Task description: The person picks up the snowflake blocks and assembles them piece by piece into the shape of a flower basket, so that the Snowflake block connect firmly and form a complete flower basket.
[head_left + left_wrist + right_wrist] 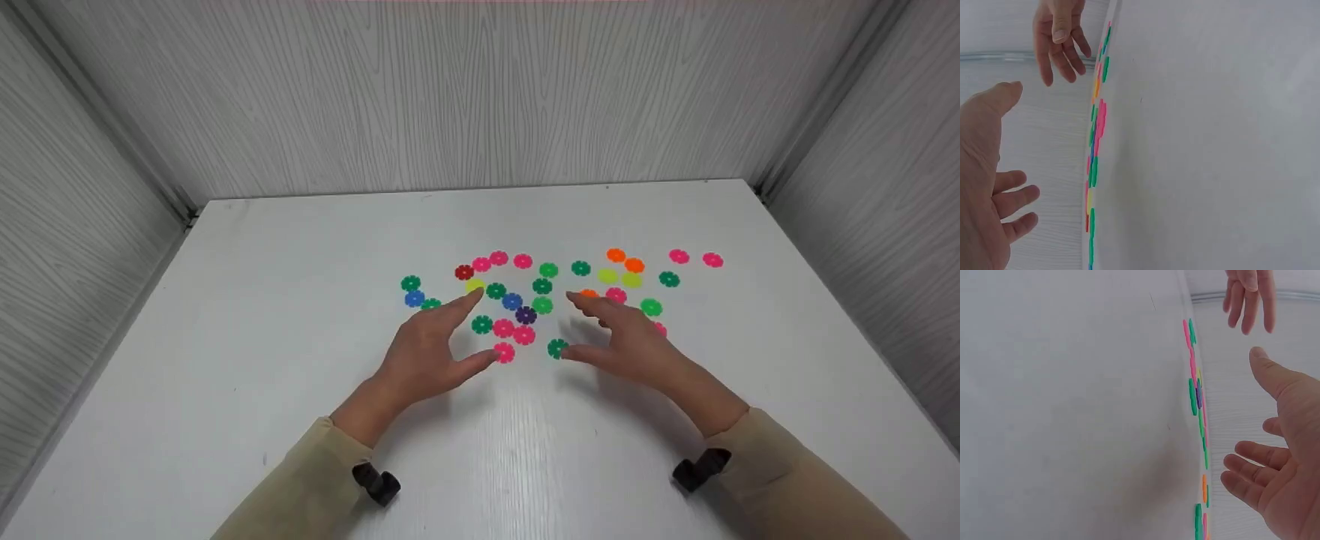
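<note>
Flat notched discs in pink, green, blue, yellow and orange lie scattered on the white table, among them a dark purple disc [526, 315] and a red disc [464, 272]. My left hand [427, 352] hovers above the table at the left part of the discs, thumb and fingers spread, holding nothing. Opposite it my right hand [637, 345] is also raised, its thumb tip near a green disc [557, 349]. Both wrist views show the palms facing each other with relaxed fingers, the left hand [988, 174] and the right hand [1286, 455] apart from the discs.
The white table [300, 247] reaches to a pale wood-grain back wall [450, 97], with side walls at left and right. Two pink discs lie at the far right, the outer one [712, 259] nearest the table's right edge. Black wrist mounts sit at both sleeves.
</note>
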`<state>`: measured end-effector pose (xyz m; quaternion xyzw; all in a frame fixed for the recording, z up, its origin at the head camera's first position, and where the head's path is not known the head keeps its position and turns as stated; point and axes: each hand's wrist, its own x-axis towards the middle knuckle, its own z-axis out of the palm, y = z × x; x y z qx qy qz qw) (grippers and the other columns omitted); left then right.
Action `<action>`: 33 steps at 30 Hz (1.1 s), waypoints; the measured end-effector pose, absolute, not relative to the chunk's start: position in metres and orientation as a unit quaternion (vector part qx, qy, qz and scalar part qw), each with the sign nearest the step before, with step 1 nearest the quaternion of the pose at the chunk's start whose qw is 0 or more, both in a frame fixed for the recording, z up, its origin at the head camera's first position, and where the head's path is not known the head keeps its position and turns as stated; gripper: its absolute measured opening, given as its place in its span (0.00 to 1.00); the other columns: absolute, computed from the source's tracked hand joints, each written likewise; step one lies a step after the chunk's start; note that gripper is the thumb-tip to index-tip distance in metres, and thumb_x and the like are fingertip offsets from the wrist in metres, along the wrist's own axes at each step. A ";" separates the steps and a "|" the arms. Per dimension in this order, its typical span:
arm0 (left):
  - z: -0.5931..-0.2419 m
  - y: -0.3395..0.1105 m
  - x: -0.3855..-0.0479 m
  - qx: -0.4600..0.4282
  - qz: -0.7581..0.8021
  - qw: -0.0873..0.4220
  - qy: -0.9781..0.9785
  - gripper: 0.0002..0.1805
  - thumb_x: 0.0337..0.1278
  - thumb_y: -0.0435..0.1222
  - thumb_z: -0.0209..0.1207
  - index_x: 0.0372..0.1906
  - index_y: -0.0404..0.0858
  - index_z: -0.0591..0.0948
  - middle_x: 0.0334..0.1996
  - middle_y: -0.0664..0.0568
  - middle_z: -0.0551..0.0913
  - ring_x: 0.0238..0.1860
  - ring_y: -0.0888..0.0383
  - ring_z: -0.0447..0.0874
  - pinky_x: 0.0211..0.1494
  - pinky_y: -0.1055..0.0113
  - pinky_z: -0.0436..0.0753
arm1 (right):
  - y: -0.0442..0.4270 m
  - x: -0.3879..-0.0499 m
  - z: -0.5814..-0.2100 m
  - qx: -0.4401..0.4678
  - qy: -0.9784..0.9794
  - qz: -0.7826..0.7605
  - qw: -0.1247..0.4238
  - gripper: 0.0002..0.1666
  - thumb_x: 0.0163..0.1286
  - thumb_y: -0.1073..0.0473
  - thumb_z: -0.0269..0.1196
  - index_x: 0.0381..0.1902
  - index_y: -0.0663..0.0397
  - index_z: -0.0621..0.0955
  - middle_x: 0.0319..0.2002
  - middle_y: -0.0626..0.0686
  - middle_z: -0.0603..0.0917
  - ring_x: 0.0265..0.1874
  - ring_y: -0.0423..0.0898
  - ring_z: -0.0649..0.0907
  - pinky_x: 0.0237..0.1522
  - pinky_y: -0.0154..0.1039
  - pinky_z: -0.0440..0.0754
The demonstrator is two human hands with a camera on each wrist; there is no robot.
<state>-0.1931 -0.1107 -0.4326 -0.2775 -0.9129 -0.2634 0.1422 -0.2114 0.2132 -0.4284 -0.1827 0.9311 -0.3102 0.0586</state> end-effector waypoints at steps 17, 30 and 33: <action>-0.461 -0.107 -0.214 -0.195 -0.467 -0.087 -0.858 0.42 0.50 0.50 0.81 0.73 0.49 0.79 0.60 0.60 0.84 0.60 0.59 0.82 0.63 0.59 0.84 | 0.216 -0.235 -0.447 -0.167 0.900 -0.380 0.134 0.39 0.62 0.45 0.80 0.71 0.37 0.81 0.62 0.42 0.84 0.63 0.49 0.80 0.62 0.50 0.83; -0.474 -0.103 -0.220 -0.206 -0.439 -0.080 -0.871 0.35 0.53 0.49 0.79 0.68 0.51 0.84 0.54 0.61 0.83 0.60 0.60 0.79 0.63 0.61 0.83 | 0.214 -0.236 -0.457 -0.180 0.888 -0.399 0.141 0.26 0.64 0.50 0.79 0.60 0.31 0.87 0.60 0.42 0.82 0.65 0.48 0.77 0.64 0.49 0.82; -0.474 -0.102 -0.219 -0.203 -0.430 -0.079 -0.876 0.34 0.54 0.49 0.79 0.67 0.52 0.85 0.54 0.61 0.82 0.61 0.60 0.79 0.63 0.60 0.83 | 0.214 -0.237 -0.459 -0.197 0.887 -0.394 0.136 0.24 0.64 0.51 0.79 0.58 0.32 0.88 0.61 0.43 0.81 0.66 0.48 0.76 0.64 0.49 0.82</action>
